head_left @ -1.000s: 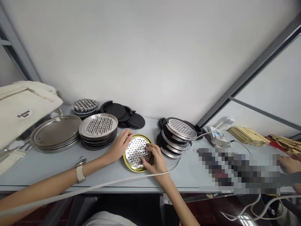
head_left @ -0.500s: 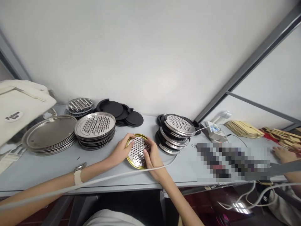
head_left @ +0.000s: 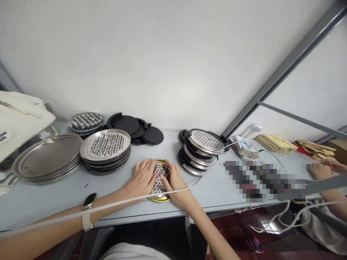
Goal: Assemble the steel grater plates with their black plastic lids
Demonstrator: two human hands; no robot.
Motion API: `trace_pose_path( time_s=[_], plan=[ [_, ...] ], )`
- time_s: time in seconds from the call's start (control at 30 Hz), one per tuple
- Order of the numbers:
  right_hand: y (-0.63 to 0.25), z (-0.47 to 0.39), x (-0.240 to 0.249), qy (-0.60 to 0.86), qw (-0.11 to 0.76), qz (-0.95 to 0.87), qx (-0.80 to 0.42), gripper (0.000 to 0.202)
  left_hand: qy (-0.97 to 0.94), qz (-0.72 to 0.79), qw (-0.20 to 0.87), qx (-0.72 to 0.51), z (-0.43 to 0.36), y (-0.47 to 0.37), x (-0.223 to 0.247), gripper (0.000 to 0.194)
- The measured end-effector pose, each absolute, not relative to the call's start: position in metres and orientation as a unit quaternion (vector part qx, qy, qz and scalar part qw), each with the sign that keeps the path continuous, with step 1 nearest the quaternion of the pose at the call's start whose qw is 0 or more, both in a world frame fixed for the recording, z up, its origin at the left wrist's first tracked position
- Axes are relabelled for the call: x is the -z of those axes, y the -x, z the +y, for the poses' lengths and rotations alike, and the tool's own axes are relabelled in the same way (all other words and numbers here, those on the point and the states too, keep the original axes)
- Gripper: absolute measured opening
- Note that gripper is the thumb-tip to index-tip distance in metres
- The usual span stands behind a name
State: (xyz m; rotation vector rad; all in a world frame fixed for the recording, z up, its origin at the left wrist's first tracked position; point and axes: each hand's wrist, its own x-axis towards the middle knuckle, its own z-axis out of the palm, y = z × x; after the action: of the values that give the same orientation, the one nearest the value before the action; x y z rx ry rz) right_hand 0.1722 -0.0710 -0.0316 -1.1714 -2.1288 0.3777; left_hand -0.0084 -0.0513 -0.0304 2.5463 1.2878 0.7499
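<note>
A round metal grater plate with a yellow-gold rim lies on the table in front of me. My left hand covers its left side, fingers curled over the far left edge and thumb on the perforated face. On the right side, my right hand grips the rim, its thumb also resting on the holes. Parts of the plate are hidden under both hands. To the right stands a stack of grater plates and black round holders. A stack of silver grater discs stands to the left.
Large metal trays, smaller grater discs and black round pieces lie at the left and back. A white cable crosses before my forearms. Wooden pieces and another person's hands are at the right.
My left hand has moved further over the grater plate, its fingers now reaching across the top left. My right hand stays at the right rim. The view has shifted slightly.
</note>
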Motion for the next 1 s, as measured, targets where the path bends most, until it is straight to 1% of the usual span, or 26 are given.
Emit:
trace_pose_path(
  time_s=[0.37, 0.53, 0.73, 1.0],
  plan=[
    [-0.1686, -0.0715, 0.0301, 0.462, 0.323, -0.821, -0.085, 0.044, -0.885, 0.387, 0.056, -0.252, -0.0495, 0.0052, 0.0319, 0.034],
    [-0.1685, -0.0709, 0.0294, 0.456, 0.322, -0.826, -0.080, 0.045, -0.889, 0.392, 0.044, -0.233, -0.0512, 0.0038, 0.0286, 0.031],
    [-0.1677, -0.0709, 0.0245, 0.461, 0.326, -0.820, -0.094, 0.037, -0.896, 0.387, 0.017, -0.218, -0.0512, 0.0045, 0.0317, 0.027],
    [-0.1652, -0.0714, 0.0253, 0.472, 0.316, -0.820, -0.073, 0.040, -0.884, 0.388, 0.047, -0.256, -0.0500, 0.0039, 0.0336, 0.029]
  ],
)
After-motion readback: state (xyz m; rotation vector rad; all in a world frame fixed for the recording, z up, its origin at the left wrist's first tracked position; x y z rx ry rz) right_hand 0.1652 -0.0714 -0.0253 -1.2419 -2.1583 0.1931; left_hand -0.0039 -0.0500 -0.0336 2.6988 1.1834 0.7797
